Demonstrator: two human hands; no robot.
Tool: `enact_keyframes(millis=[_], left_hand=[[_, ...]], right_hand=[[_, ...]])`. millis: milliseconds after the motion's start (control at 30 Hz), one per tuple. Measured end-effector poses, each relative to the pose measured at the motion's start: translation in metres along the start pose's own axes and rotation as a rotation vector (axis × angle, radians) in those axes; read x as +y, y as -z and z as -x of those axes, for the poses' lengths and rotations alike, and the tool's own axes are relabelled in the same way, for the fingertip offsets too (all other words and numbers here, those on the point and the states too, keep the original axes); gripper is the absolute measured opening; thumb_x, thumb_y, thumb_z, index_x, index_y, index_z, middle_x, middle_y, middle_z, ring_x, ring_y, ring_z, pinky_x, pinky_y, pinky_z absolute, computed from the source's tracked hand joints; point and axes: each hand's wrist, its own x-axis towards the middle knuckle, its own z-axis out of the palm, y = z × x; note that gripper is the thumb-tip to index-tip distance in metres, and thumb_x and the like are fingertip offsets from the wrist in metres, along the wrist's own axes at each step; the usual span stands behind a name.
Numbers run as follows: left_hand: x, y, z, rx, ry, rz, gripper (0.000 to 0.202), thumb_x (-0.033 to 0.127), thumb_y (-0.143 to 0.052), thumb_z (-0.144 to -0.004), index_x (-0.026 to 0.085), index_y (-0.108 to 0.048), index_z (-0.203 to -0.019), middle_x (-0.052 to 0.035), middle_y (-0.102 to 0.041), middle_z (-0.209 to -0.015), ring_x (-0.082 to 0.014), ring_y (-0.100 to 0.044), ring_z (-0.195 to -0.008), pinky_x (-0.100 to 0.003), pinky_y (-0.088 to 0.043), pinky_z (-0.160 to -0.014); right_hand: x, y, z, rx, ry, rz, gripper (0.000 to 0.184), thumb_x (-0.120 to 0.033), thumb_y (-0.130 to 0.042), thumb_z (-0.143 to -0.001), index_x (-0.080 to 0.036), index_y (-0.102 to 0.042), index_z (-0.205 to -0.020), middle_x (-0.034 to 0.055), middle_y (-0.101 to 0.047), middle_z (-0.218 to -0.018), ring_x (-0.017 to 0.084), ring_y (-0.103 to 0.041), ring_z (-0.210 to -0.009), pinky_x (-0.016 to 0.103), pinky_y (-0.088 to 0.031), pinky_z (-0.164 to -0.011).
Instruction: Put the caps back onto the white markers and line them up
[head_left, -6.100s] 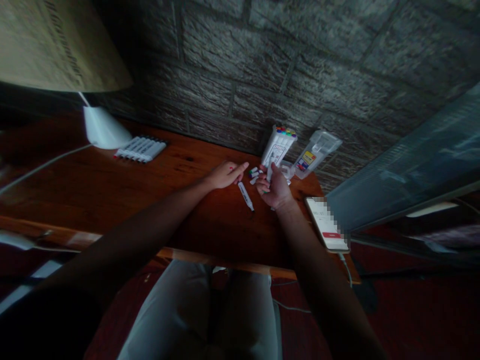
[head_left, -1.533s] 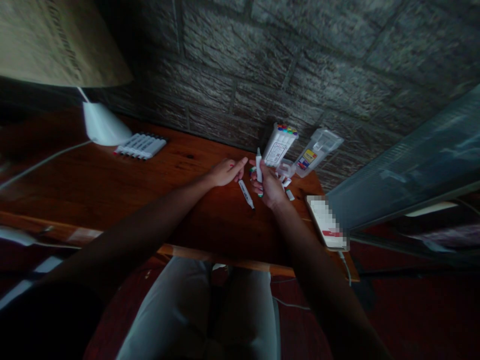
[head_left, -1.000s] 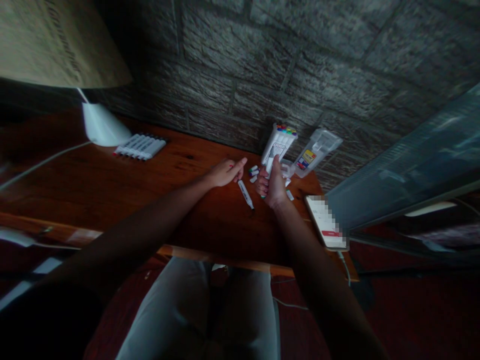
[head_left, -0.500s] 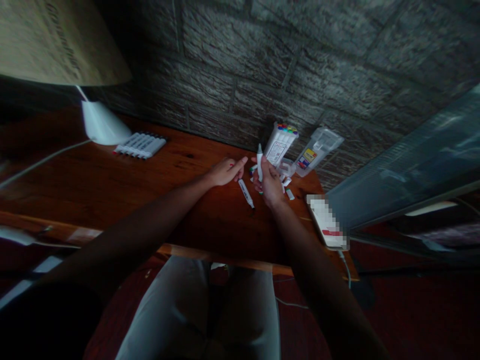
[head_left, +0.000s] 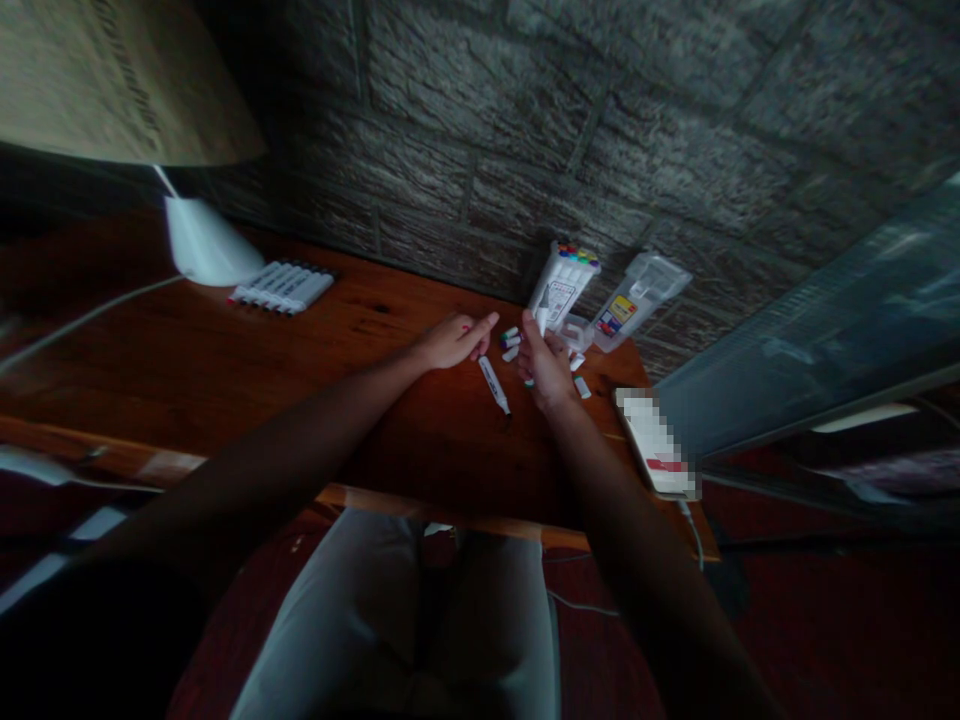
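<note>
Tabletop (head_left: 442, 460): dark wood, its near stretch in shadow; I'd let both forearms bear lightly on it, which should steady fine finger work.
Phone (head_left: 643, 440): by the right edge with a cable plugged in, well apart from both hands; I'd mind that cable with my right forearm.
Loose marker (head_left: 493, 386): lying on the wood between my hands, dark end toward me; it could roll if brushed, so my right wrist had better pass over it.
Right hand (head_left: 546, 365): thumb and fingers clamped on a marker, near the small pieces.
Held marker (head_left: 542, 318): in my right grip above the table, grey pointed end up and toward the wall; a light pinch on the barrel, clear of that point, should keep my fingertips clean.
Left hand (head_left: 454, 341): fingers curled in, thumb stretched toward my right; in this dim light I can't tell whether they touch the loose marker's end or hold anything.
Small pieces (head_left: 510, 342): white, some with green or purple ends, scattered beside my right hand; I'd match colours before pairing any.
White box (head_left: 564, 290): just beyond my right hand, colourful marker ends at its top; best not knocked.
Clear case (head_left: 634, 302): standing tilted to its right.
Marker row (head_left: 285, 288): side by side, well left.
Lamp (head_left: 206, 245): behind that row.
</note>
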Motion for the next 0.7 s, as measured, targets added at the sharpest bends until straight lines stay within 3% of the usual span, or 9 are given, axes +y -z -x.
enact_keyframes(millis=[133,267,400,533,700], left_hand=[[0.0,0.0,0.0,0.004,0.007,0.003,0.077,0.065,-0.02,-0.103,0.018,-0.064,-0.062,-0.0031,-0.062,-0.055,-0.0145,-0.06,-0.057,-0.029,-0.044,-0.069],[0.0,0.0,0.0,-0.009,0.014,0.0,0.076,0.064,-0.021,-0.103,0.018,-0.064,-0.062,-0.0031,-0.062,-0.056,-0.0143,-0.06,-0.057,-0.029,-0.044,-0.068],[-0.001,0.0,-0.001,-0.002,0.015,0.015,0.076,0.065,-0.021,-0.103,0.018,-0.063,-0.062,-0.0031,-0.062,-0.056,-0.0144,-0.059,-0.057,-0.029,-0.044,-0.07],[-0.002,-0.001,-0.001,-0.01,0.012,0.002,0.076,0.066,-0.02,-0.103,0.018,-0.063,-0.063,-0.0029,-0.062,-0.056,-0.0144,-0.06,-0.058,-0.029,-0.044,-0.07],[-0.001,0.0,-0.001,-0.005,-0.013,0.003,0.076,0.065,-0.019,-0.103,0.018,-0.063,-0.064,-0.0023,-0.061,-0.055,-0.0139,-0.059,-0.057,-0.029,-0.044,-0.069]], right_hand=[[-0.002,0.001,0.0,-0.027,-0.041,-0.02,0.054,-0.07,-0.068,-0.083,-0.024,-0.045,-0.068,-0.0095,-0.025,-0.05,0.005,-0.017,-0.041,0.024,-0.011,-0.038],[0.002,0.002,-0.002,-0.06,-0.039,-0.06,0.057,-0.077,-0.056,-0.086,-0.022,-0.056,-0.073,-0.0086,-0.03,-0.05,0.005,-0.021,-0.04,0.023,-0.013,-0.038],[0.011,0.003,-0.008,-0.023,-0.035,-0.014,0.046,-0.061,-0.056,-0.092,-0.018,-0.067,-0.082,-0.0047,-0.048,-0.056,0.006,-0.036,-0.043,0.022,-0.023,-0.039],[0.016,0.005,-0.013,0.062,-0.023,0.058,0.025,-0.043,-0.066,-0.088,-0.019,-0.068,-0.088,-0.0013,-0.065,-0.071,0.008,-0.052,-0.055,0.022,-0.036,-0.048],[0.014,0.006,-0.011,0.047,-0.028,0.085,0.024,-0.038,-0.075,-0.079,-0.019,-0.069,-0.091,0.0,-0.069,-0.083,0.007,-0.054,-0.062,0.02,-0.04,-0.053]])
